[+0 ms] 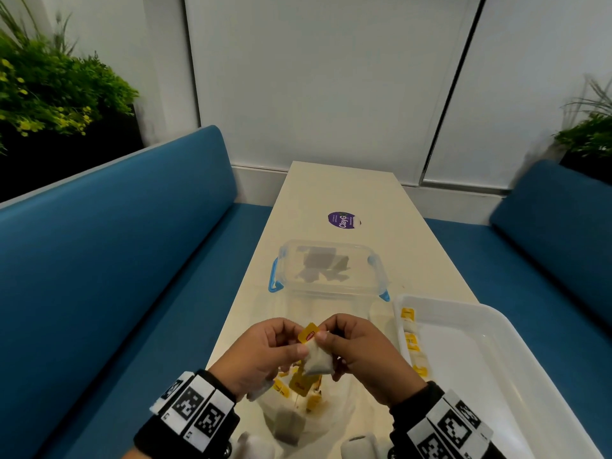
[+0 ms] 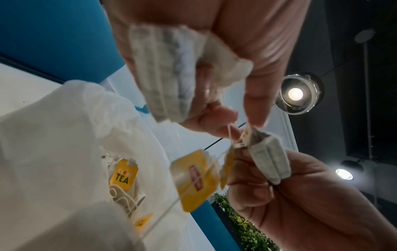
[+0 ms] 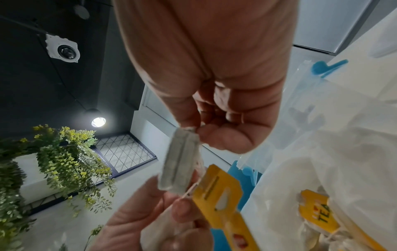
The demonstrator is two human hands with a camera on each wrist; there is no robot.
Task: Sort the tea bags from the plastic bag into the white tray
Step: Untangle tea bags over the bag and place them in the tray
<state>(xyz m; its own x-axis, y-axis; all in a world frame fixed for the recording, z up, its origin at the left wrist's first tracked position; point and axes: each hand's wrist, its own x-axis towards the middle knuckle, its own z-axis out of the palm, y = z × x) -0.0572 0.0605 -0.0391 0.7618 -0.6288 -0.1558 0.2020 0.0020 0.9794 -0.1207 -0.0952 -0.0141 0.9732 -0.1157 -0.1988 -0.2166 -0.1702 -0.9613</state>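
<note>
Tea bags (image 2: 167,71), two, are pinched one in each hand: left hand (image 1: 265,352), right hand (image 1: 364,352). More fill the plastic bag (image 1: 298,412); about four line the white tray (image 1: 496,359).

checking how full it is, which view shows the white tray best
The head view: the white tray lies at the table's right, open side up, with yellow-tagged tea bags lined along its left wall. Neither wrist view shows the tray, only hands, tea bags and the plastic bag.

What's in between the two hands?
A tea bag with its yellow tag, pinched between the left hand and right hand; the head view shows it.
</note>
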